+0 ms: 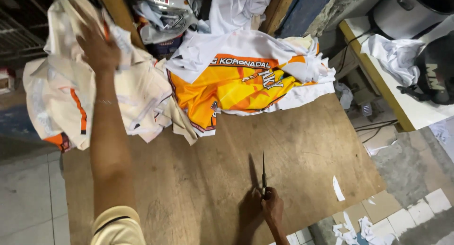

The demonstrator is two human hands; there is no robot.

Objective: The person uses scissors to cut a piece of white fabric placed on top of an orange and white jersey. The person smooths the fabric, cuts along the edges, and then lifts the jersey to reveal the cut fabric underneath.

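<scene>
Wooden table (293,145); left hand (97,46) fingers spread on cream cloth (61,89), right hand (273,209) fingers gripping scissors (264,176).

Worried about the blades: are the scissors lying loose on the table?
No, the right hand grips the scissors, blades closed, pointing away over the wooden table.

- The middle of the wooden counter (198,178) lay bare from about 9 o'clock through the centre to 3 o'clock, open for a hand to cross.
- At 6 o'clock the right hand (273,208) held scissors (264,176) in its grip, blades pointing to 12 o'clock, blocking a narrow strip.
- From 10 to 11 o'clock the left hand (97,48) and forearm reached over a heap of cream cloth (61,93), closing that corner.
- At 12 to 1 o'clock the orange and white fabric pile (246,79) covered the far edge.
- At 4 o'clock a white paper scrap (338,188) lay flat near the edge.
</scene>
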